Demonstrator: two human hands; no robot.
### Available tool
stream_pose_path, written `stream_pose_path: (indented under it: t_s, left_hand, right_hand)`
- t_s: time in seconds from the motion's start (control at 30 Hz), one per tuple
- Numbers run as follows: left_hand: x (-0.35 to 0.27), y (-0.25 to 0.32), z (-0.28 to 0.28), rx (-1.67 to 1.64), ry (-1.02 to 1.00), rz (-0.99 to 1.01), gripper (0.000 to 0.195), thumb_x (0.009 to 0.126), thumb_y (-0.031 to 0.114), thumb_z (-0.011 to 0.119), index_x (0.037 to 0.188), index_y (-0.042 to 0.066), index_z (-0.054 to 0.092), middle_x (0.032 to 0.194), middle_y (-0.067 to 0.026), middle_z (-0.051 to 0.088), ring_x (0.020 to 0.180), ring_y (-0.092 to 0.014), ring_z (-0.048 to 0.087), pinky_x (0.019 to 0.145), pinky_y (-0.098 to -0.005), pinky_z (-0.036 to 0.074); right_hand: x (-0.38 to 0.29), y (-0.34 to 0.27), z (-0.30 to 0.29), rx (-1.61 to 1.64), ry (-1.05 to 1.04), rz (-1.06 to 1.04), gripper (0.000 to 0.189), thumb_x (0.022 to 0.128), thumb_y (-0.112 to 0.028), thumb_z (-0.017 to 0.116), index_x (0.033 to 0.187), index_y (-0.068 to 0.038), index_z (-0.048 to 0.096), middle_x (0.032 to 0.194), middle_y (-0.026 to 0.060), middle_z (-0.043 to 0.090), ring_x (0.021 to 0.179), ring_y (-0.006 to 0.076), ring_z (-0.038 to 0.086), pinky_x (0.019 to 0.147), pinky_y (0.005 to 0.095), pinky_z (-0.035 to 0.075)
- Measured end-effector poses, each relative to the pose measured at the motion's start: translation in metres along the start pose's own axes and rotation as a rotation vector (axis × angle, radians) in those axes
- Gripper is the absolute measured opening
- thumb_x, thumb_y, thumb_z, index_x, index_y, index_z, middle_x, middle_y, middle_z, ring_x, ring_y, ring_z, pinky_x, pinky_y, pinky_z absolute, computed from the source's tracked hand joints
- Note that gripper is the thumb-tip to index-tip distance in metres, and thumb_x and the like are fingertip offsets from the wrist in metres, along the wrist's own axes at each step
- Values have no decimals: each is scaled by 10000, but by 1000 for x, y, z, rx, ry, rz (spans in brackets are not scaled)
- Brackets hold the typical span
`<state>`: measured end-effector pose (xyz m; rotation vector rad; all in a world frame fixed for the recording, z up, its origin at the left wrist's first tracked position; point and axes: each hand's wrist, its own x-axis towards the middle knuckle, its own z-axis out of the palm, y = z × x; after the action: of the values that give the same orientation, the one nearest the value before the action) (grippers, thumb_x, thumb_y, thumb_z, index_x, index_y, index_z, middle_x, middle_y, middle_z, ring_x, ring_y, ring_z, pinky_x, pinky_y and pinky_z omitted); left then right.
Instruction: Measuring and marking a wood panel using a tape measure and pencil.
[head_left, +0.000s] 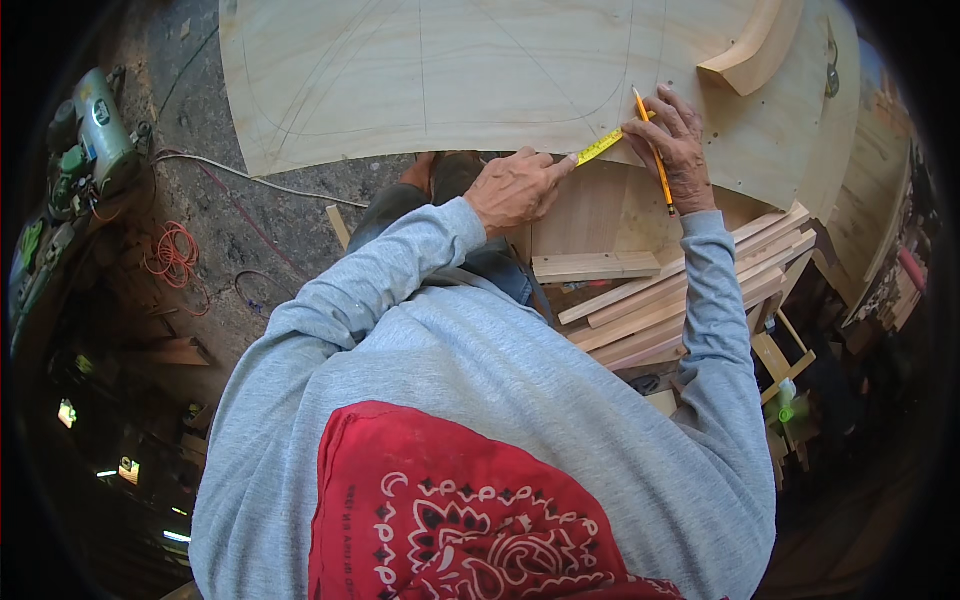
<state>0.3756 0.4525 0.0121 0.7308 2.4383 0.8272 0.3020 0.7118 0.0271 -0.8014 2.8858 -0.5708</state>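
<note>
A pale plywood sheet (525, 75) marked with straight and curved pencil lines lies before me. At its near edge, my left hand (519, 187) grips one end of a yellow measuring tape (600, 146). The tape slants up to my right hand (675, 146), whose fingers hold its other visible part. A yellow pencil (655, 154) also sits in my right hand, its tip pointing away from me and its eraser end towards me. The tape's lower end is covered by my left fingers.
A curved wooden piece (757, 52) rests on the sheet at the upper right. Several wood strips (675, 300) are stacked below my right forearm, beside a short board (596, 266). An air compressor (101, 124), an orange coiled hose (174, 251) and a white cord (255, 175) are on the left.
</note>
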Motion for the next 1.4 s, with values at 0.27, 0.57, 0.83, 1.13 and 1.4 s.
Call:
stream_pose_path:
  t_s: [0.27,0.57,0.83,1.13,1.4]
  left_hand:
    - [-2,-2,2,-15,52,33,487,928,105,567,1403,164,473,929,-57,598,787,-190,568,649,-241,511]
    - [-4,-5,1,-76,54,39,542,922,92,577,1440,168,434,928,-64,596,781,-190,570,654,-242,516]
    - [-3,-2,0,-29,37,35,561,924,93,580,1456,162,419,934,-70,597,785,-183,572,643,-238,516]
    - [-3,-1,2,-35,48,22,552,924,97,582,1451,155,431,933,-74,597,774,-178,565,636,-231,516]
    - [-2,0,1,-51,81,24,423,937,137,559,1357,122,511,911,-80,606,772,-204,590,623,-260,535]
  right_hand:
    - [-2,4,3,-9,18,-16,242,751,-182,803,974,-243,735,1223,-27,611,1349,216,444,1149,374,322]
    - [-3,3,3,20,14,6,248,754,-191,798,987,-253,738,1232,-30,613,1357,210,438,1158,379,300]
    - [-2,3,4,22,15,13,254,752,-193,798,992,-253,739,1240,-30,615,1358,210,437,1159,380,292]
    - [-2,2,4,28,15,27,239,752,-193,798,977,-251,744,1245,-34,614,1356,209,439,1160,379,289]
    - [-1,2,3,38,15,25,232,754,-191,797,973,-248,747,1251,-32,611,1354,210,439,1161,374,291]
